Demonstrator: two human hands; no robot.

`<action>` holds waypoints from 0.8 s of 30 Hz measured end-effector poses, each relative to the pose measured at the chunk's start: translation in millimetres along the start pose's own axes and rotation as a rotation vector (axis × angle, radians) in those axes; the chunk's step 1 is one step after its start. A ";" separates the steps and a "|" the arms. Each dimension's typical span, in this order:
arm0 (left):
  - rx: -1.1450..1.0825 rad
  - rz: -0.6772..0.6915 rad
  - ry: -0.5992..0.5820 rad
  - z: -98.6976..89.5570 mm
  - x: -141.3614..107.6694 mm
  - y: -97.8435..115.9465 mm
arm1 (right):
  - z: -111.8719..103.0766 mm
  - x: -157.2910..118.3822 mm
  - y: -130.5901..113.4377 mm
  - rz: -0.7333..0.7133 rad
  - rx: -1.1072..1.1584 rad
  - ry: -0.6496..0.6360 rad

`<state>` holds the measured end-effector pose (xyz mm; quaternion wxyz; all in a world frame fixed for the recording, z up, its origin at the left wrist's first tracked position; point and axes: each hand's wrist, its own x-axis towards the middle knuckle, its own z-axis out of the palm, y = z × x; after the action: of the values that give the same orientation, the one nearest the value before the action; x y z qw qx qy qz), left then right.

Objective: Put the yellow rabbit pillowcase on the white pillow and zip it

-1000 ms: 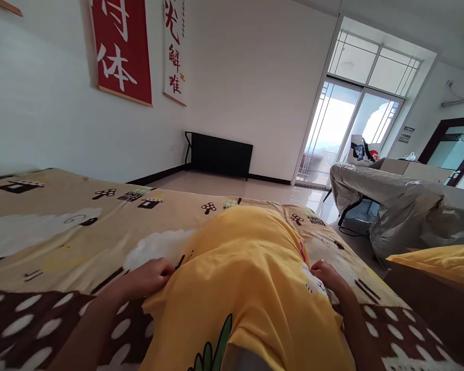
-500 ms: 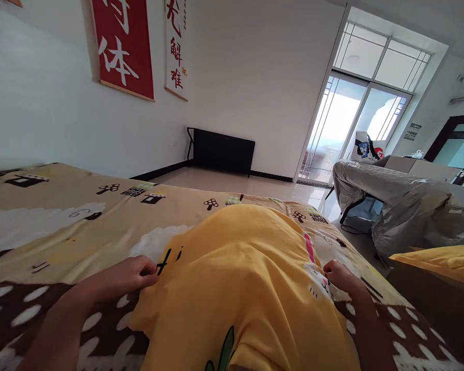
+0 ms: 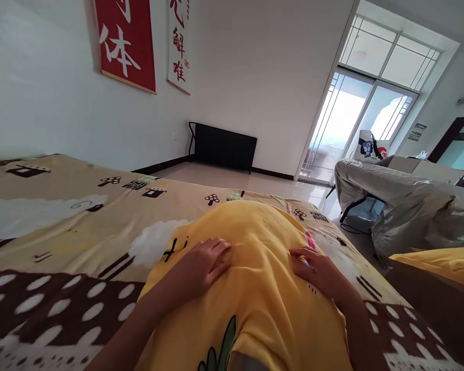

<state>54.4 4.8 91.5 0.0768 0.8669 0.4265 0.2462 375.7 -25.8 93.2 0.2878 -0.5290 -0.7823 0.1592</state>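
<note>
A yellow pillowcase [image 3: 251,232] with printed figures lies in front of me on the bed, bulging over something hidden inside. Folds run down its middle toward a gap near the bottom, where a bit of grey shows. My left hand [image 3: 212,260] rests flat on its upper left part, fingers stretched and slightly apart. On the right side, my right hand [image 3: 313,268] lies on the cloth with its fingers extended inward. Neither hand grips the fabric. Dark lettering shows beside the left wrist, and a green leaf print sits lower down.
Under the pillowcase spreads a patterned bedsheet [image 3: 73,232]. At the right edge stands a brown box [image 3: 421,304] with yellow cloth [image 3: 444,263] on top. Farther off are a plastic-covered table [image 3: 394,180] and a black folded panel [image 3: 224,147] against the wall.
Both hands let go of the pillowcase's side edges and moved inward onto its top, fingers opening flat. The pillowcase's left edge has drawn in slightly.
</note>
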 end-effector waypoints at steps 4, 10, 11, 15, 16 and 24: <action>-0.106 0.015 0.023 5.9 3.9 -8.8 | 8.9 5.3 2.9 0.021 0.034 -0.053; -0.112 0.002 0.145 2.6 2.5 -3.2 | 7.5 3.4 5.9 -0.019 -0.006 -0.018; -0.111 0.004 0.175 2.3 2.2 -2.2 | 6.8 3.3 6.4 -0.030 -0.019 -0.006; -0.132 0.031 0.284 0.9 0.5 -1.7 | 5.9 3.8 8.1 -0.135 -0.060 0.076; -0.154 0.033 0.311 0.5 -0.1 -1.9 | 6.1 3.7 8.2 -0.168 -0.061 0.115; -0.240 -0.035 0.360 1.9 -1.5 1.9 | 15.6 2.5 3.8 0.015 0.014 0.324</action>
<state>55.9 2.5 90.0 0.1062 0.7861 0.4158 0.4449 368.1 -21.1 79.6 0.4127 -0.5517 -0.7205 0.0791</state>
